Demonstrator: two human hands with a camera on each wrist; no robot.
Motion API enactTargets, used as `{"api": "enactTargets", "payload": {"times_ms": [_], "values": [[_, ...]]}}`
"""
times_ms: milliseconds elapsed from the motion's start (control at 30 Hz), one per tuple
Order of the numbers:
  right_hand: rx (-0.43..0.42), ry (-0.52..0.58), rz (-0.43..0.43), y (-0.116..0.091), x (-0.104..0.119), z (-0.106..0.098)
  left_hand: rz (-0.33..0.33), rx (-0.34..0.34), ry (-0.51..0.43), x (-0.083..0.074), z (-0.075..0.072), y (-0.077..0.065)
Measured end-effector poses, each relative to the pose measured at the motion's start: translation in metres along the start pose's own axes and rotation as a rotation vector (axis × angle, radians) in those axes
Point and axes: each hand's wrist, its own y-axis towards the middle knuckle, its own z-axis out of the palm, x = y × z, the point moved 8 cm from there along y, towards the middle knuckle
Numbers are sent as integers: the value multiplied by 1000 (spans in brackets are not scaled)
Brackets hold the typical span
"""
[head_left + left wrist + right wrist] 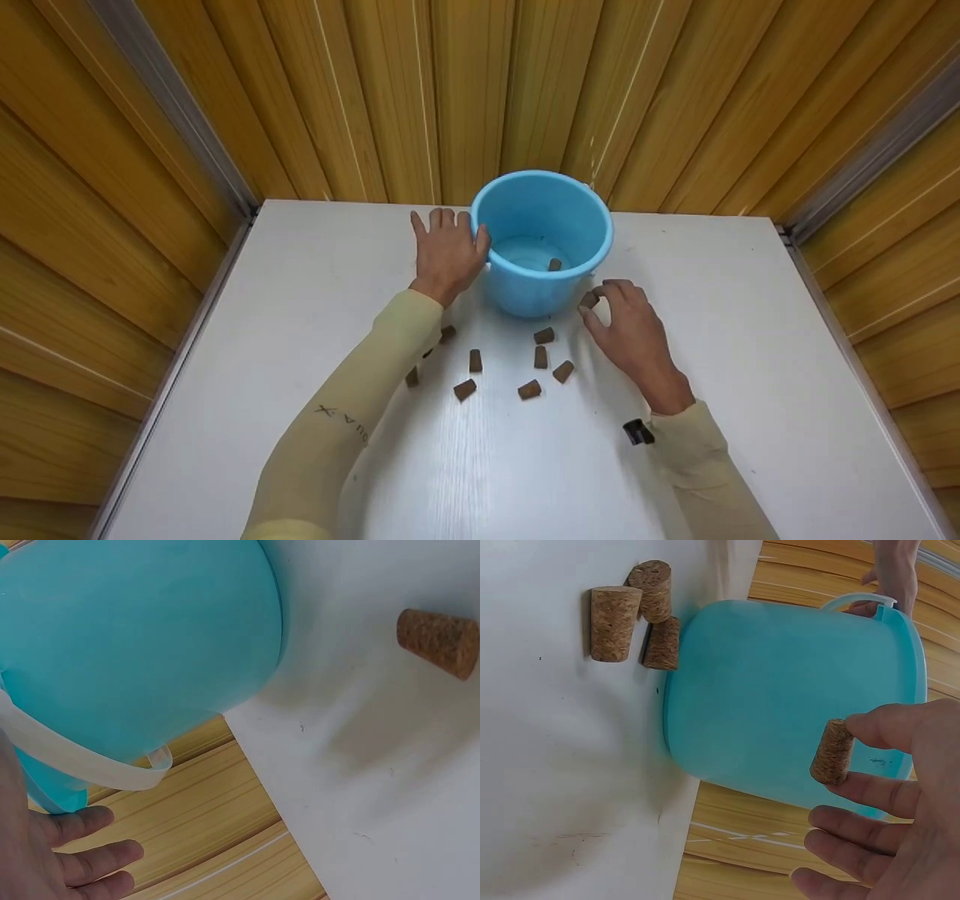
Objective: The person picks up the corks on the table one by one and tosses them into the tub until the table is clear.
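A light-blue bucket (525,292) stands upright near the back of the white table, with one cork (555,265) visible inside. My left hand (448,255) holds the bucket's left rim, thumb over the edge and the other fingers extended along the outside. Just right of the bucket, my right hand (630,322) pinches a tapered brown cork (832,752) between thumb and index finger. That cork is below rim height, in front of the bucket's wall in the right wrist view. Several corks, among them one upright cork (475,361), are scattered before the bucket.
A pale bail handle (82,754) hangs on the bucket's side. Wood-patterned panels (472,97) rise behind the table (712,300) and at both sides. A small black object (638,432) is at the right sleeve. The left forearm partly covers some corks (412,376).
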Motion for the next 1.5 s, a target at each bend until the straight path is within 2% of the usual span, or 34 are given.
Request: {"api": "enactTargets", "payload": {"times_ms": [533,767,1233,1500], "values": [[-82,6,-67,2,11,-18,7,-43,-13,-1,-3,0],[-107,-1,-69,2,15,-27,6,-26,-3,-1,-3,0],[-212,-52,-166,3,33,-44,6,-9,-3,0,-1,1],[-265,-61,-226,8,43,-53,11,-32,-11,-1,-3,0]]}}
